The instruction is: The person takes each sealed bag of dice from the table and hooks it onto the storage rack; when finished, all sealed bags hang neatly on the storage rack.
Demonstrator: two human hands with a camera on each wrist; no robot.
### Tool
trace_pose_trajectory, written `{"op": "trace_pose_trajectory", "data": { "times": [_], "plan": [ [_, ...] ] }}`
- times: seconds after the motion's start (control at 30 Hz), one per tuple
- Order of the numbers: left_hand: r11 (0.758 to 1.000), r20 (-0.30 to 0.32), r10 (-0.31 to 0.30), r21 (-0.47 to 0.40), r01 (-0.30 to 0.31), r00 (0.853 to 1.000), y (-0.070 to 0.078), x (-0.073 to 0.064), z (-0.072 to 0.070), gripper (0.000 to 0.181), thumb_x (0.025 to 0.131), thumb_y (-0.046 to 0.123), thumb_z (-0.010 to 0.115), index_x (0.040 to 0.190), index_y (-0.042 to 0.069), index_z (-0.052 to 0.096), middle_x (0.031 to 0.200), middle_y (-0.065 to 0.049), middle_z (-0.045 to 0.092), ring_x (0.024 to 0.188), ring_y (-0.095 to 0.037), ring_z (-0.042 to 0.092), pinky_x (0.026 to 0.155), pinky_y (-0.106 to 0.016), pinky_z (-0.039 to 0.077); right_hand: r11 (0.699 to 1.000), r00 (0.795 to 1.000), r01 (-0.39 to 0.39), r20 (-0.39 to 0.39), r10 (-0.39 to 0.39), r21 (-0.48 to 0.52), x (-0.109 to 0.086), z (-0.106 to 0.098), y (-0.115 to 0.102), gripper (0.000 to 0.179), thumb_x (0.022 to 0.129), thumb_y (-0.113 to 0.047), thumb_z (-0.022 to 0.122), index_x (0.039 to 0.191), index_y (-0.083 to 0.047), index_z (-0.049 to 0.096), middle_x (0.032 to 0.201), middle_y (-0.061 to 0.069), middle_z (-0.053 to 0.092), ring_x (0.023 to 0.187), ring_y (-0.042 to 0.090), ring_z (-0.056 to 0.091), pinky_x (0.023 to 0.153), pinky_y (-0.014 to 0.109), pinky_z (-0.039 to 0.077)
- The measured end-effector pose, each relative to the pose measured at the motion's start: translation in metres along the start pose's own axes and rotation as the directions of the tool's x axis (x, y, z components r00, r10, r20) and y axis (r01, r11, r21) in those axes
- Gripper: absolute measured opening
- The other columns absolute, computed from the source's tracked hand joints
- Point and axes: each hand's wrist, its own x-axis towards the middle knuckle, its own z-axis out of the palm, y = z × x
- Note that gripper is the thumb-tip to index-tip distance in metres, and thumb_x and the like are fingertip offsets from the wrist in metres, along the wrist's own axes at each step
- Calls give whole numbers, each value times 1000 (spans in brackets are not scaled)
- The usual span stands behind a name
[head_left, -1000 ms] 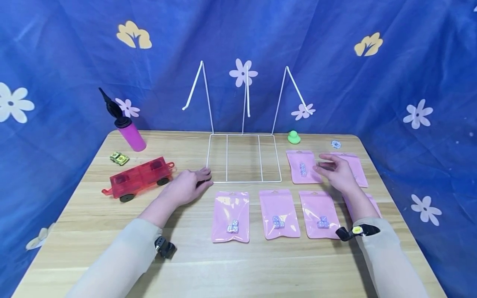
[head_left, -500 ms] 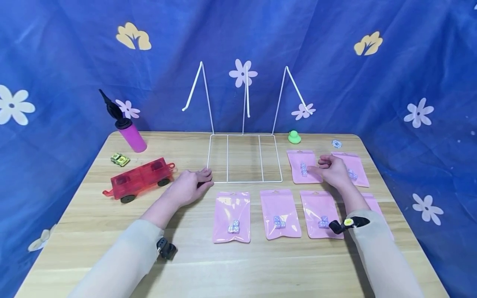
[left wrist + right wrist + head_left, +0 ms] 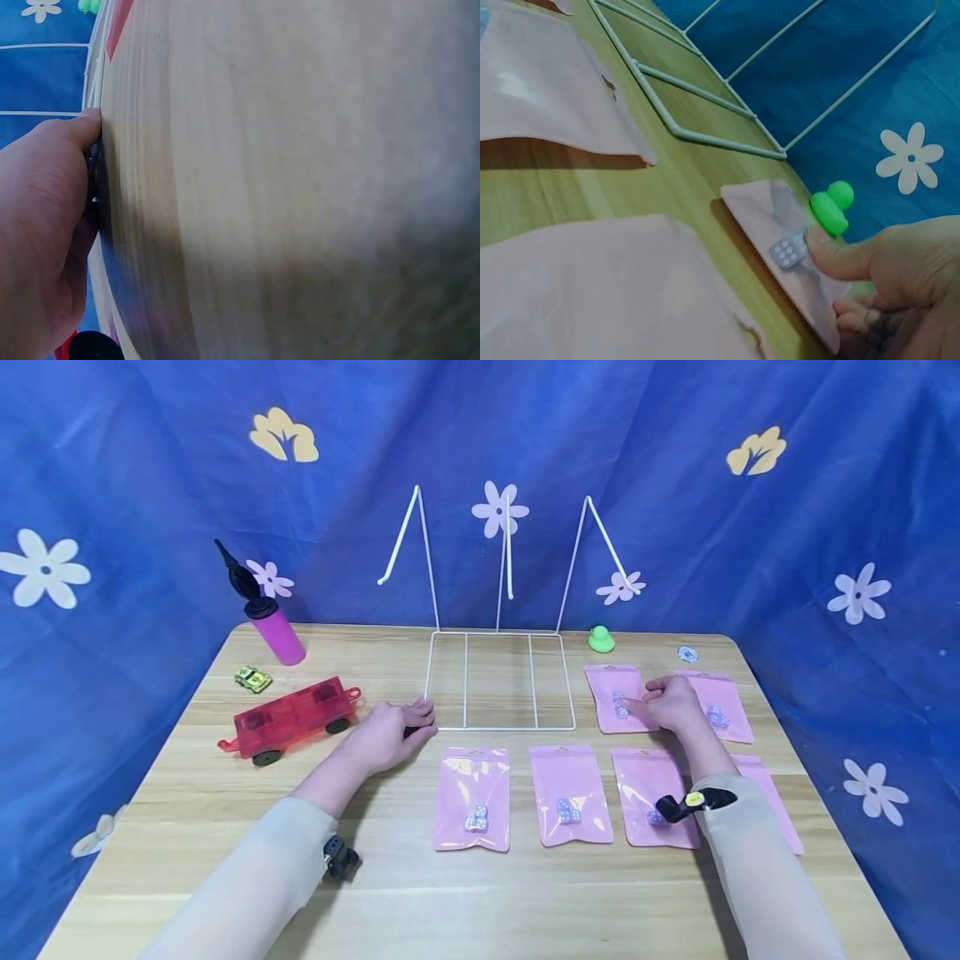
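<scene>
My left hand (image 3: 389, 735) is at the front left corner of the white wire display rack (image 3: 498, 728), thumb and fingers gripping its base wire. In the left wrist view the thumb (image 3: 84, 127) lies against the wire; the other fingertips are hidden. My right hand (image 3: 675, 706) pinches the right side of a pink zip bag (image 3: 611, 681) behind the front row. In the right wrist view the thumb (image 3: 840, 255) presses on this bag beside a spotted die (image 3: 789, 251), with fingers curled at its edge. Purple dice (image 3: 620, 705) show through the bag.
More pink zip bags with dice (image 3: 472, 777) lie in front of the rack and around the right forearm. A green toy duck (image 3: 601, 639) and a poker chip (image 3: 687, 654) are behind. On the left are a red trailer (image 3: 292, 718), a toy car (image 3: 252, 678) and a purple pump (image 3: 279, 637).
My right hand has moved left onto the bag and now pinches it; a second ago its thumb and fingers were apart at the bag's edge. The left hand stays on the rack.
</scene>
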Motion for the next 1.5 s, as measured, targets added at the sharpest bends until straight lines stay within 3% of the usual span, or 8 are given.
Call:
{"op": "trace_pose_trajectory", "data": {
  "times": [0.17, 0.43, 0.6, 0.8, 0.97, 1.17, 1.5],
  "plan": [
    [1000, 3, -6, -7, 6, 1000, 0, 1, 0, 39, 101, 22, 75, 131, -3, 71, 138, -19, 64, 134, -32, 58, 110, -48, 47, 996, 998, -50, 39, 53, -69, -5, -5, -10, 84, 90, -40, 84, 144, 13, 48, 135, 27, 55, 118, 38, 54, 106, 52, 48],
    [1000, -1, -2, 4, 2, 1000, -1, 1, 2, 39, 100, 21, 76, 130, -3, 72, 138, -19, 65, 134, -32, 58, 111, -48, 47, 995, 994, -102, 27, 103, -7, -6, -4, -10, 84, 88, -34, 88, 144, 13, 46, 141, 30, 50, 123, 41, 51, 111, 55, 45],
    [1000, -1, -2, 12, 2, 1000, -2, 0, 3, 39, 100, 21, 75, 131, -3, 71, 138, -19, 64, 135, -32, 58, 111, -48, 47, 992, 993, -118, 2, 118, 49, -4, -3, -2, 81, 87, -34, 89, 142, 11, 51, 135, 26, 52, 116, 39, 51, 101, 50, 50],
    [1000, -3, -7, 9, 7, 1000, -1, 1, 2, 39, 100, 21, 76, 131, -3, 71, 138, -19, 64, 135, -31, 58, 111, -48, 47, 986, 998, -54, -32, 60, 159, -3, -5, 5, 60, 94, -23, 82, 136, 13, 58, 133, 25, 55, 110, 33, 56, 87, 34, 52],
    [1000, -4, -9, 6, 9, 1000, -1, 0, 2, 39, 100, 21, 76, 130, -3, 71, 138, -18, 64, 135, -31, 58, 111, -48, 47, 976, 999, -36, -22, 42, 214, -4, -7, 10, 53, 96, -20, 79, 133, 12, 59, 121, 19, 57, 91, 19, 60, 71, 24, 54],
    [1000, -4, -7, 2, 7, 1000, 1, 0, 2, 37, 100, 20, 76, 129, -3, 72, 138, -19, 65, 134, -32, 58, 111, -48, 47, 947, 1000, -9, -5, 12, 320, -6, -8, 13, 48, 98, -16, 77, 132, 13, 59, 98, 5, 59, 73, 7, 59, 63, 20, 54],
    [1000, 6, -18, -1, 18, 1000, 1, 0, 1, 39, 101, 21, 75, 130, -3, 71, 139, -19, 64, 135, -32, 58, 112, -48, 46, 878, 999, 36, -15, -32, 477, -18, -12, 5, 39, 98, -10, 77, 124, 14, 61, 97, 2, 64, 79, 4, 67, 74, 21, 60]
  ]
}}
